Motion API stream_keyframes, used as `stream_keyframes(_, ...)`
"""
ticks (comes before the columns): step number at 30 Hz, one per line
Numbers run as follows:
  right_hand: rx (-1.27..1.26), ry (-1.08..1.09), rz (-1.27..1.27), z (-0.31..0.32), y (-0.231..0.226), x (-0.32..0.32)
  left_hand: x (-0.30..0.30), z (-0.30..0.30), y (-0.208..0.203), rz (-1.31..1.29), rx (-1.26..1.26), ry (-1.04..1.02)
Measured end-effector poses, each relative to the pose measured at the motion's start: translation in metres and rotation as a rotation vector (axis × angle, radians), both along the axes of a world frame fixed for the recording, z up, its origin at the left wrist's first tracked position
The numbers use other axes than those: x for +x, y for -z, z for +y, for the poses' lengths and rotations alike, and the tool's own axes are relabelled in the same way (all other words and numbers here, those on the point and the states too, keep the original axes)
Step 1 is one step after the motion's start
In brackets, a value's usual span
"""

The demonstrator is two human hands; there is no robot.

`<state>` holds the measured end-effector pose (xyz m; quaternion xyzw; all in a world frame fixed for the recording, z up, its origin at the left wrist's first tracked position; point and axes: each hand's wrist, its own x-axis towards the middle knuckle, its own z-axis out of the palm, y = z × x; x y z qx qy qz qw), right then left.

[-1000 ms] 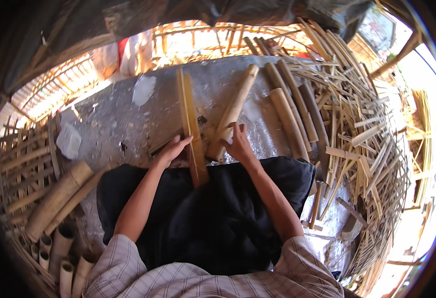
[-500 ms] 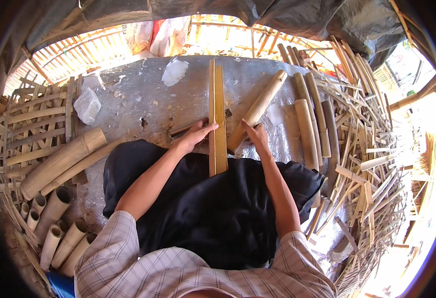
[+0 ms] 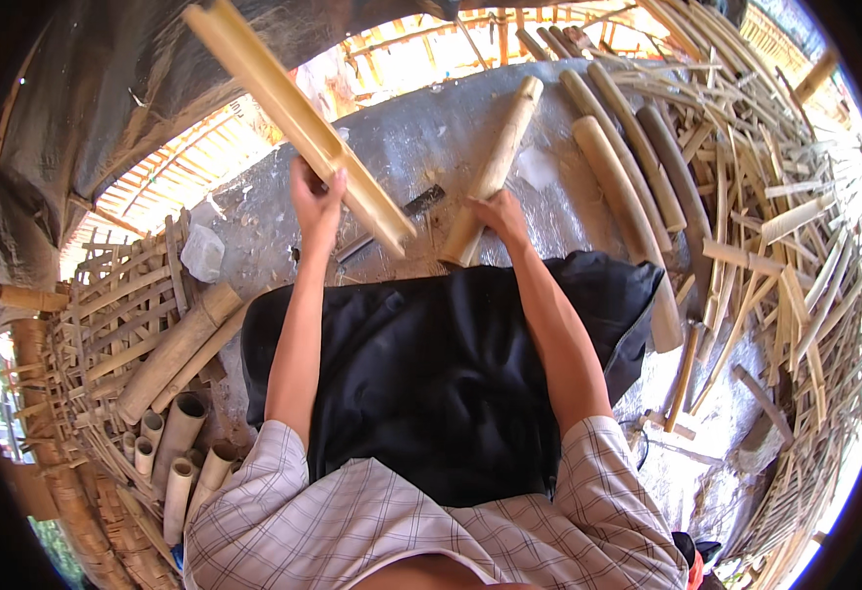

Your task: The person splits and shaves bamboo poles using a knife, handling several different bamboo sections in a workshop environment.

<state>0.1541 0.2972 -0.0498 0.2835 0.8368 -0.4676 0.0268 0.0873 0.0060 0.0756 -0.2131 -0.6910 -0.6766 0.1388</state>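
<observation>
My left hand [image 3: 318, 205] is closed around a split bamboo half [image 3: 272, 87], raised at a slant with its hollow side showing. Its near end hangs over the silver ground sheet [image 3: 392, 116]. My right hand [image 3: 501, 212] grips a whole bamboo tube [image 3: 510, 136] near its lower end; the tube slants away to the upper right. Between the two pieces a dark flat blade-like tool [image 3: 422, 200] lies on the sheet, partly hidden by the bamboo half. Black cloth [image 3: 421, 369] covers my lap.
Several bamboo poles [image 3: 620, 187] lie to the right, beside a large heap of bamboo strips [image 3: 746, 197]. At left are a white stone [image 3: 203, 254], a woven bamboo lattice [image 3: 121, 315], a thick bamboo piece [image 3: 180, 354] and several cut tubes [image 3: 181, 430].
The split bamboo half has swung up and to the left in my left hand, uncovering more of the dark tool. My right hand stays on the bamboo tube. The view has shifted.
</observation>
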Motion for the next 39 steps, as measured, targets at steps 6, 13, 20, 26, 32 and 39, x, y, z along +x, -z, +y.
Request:
stream_keyframes(6,0.092,0.029,0.042,0.007,-0.006,0.002,-0.006,0.029,-0.020,0.095,0.073,0.013)
stream_keyframes(13,0.148,-0.007,-0.063,-0.003,-0.030,0.008,0.041,0.019,0.040,-0.058,-0.081,0.017)
stream_keyframes(20,0.259,0.086,-0.063,-0.012,-0.027,0.010,0.049,0.024,0.041,-0.066,-0.138,0.034)
stream_keyframes(26,0.006,-0.039,0.020,0.008,-0.025,0.012,0.042,0.003,0.038,-0.170,-0.197,0.147)
stream_keyframes(32,-0.996,0.195,0.290,0.012,-0.034,0.001,0.042,0.003,0.036,-0.172,-0.171,0.228)
stream_keyframes(39,-1.382,0.150,0.369,0.010,-0.067,0.009,0.040,0.021,0.025,-0.170,0.067,0.347)
